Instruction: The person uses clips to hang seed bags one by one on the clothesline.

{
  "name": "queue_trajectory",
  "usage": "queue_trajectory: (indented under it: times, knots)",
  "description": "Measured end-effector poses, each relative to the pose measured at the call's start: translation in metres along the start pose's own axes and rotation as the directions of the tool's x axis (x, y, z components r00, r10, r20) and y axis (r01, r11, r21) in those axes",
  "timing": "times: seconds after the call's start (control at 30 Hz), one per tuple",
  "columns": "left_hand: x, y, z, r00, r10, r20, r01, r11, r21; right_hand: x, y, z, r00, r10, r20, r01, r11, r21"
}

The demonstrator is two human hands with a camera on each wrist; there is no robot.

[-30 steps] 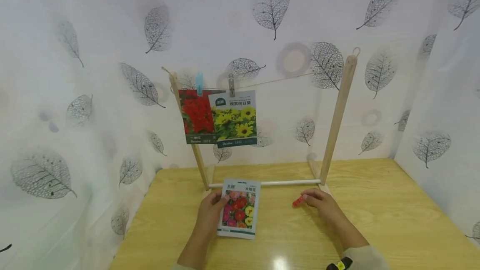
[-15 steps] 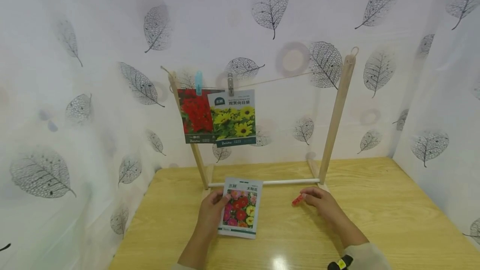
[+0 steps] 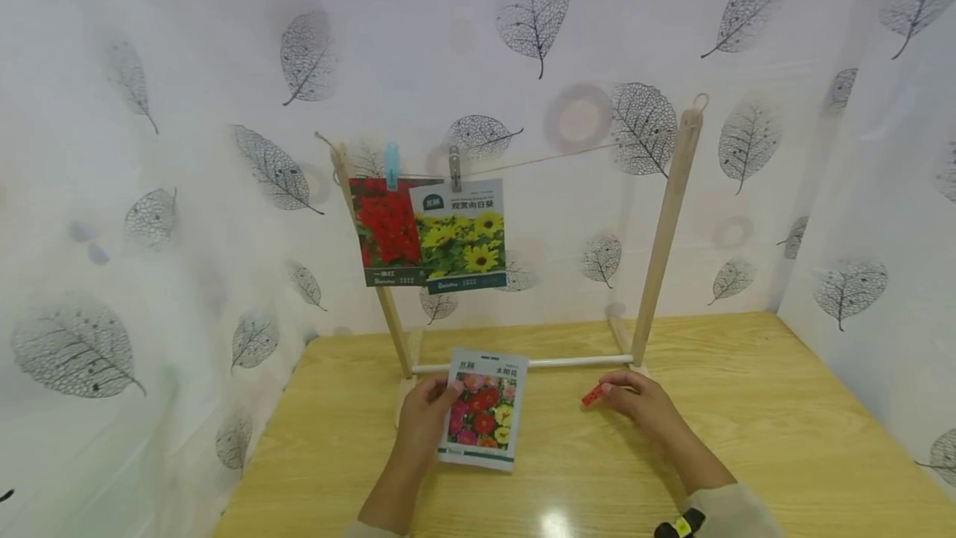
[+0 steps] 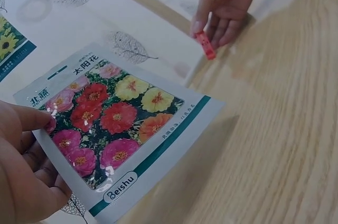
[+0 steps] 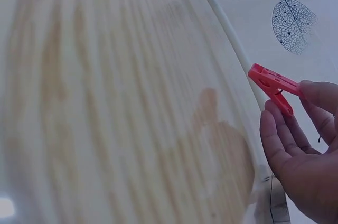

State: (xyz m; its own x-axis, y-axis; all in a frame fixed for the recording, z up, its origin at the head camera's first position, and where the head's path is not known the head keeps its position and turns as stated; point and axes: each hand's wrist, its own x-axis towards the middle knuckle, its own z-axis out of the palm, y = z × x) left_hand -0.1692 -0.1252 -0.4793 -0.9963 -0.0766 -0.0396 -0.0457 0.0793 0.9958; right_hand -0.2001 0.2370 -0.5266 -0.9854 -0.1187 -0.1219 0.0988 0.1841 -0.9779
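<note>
My left hand [image 3: 424,422] pinches a seed packet [image 3: 484,413] by its left edge, thumb on the front. The packet shows pink, red and yellow flowers, and in the left wrist view its whole printed face [image 4: 119,118] is visible. My right hand [image 3: 642,405] holds a red clothespin [image 3: 592,394] between thumb and fingers, over the table's right half. In the right wrist view the clothespin [image 5: 274,86] points away from the hand, its jaws together. Two more packets hang on a string: red flowers [image 3: 388,227] under a blue clothespin [image 3: 392,167], yellow flowers [image 3: 465,243] under a grey one [image 3: 455,168].
A wooden frame stands at the back of the table [image 3: 747,405], with a left post [image 3: 392,322], a right post [image 3: 667,239] and a white bar [image 3: 582,361] low between them. The string [image 3: 553,158] runs between the post tops. A leaf-patterned curtain [image 3: 582,23] hangs behind.
The packet in my left hand has risen slightly and shifted a little to the right. My right hand and the red clothespin stay nearly still. The head view has turned slightly.
</note>
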Motion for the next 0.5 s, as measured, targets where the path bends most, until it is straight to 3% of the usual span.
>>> queue_trajectory:
  times: [0.5]
  knots:
    - [0.0061, 0.0045, 0.0009, 1.000, 0.007, -0.002, -0.007, 1.000, 0.001, -0.0019, -0.0034, 0.0005, 0.999, -0.049, -0.020, 0.048, 0.998, -0.034]
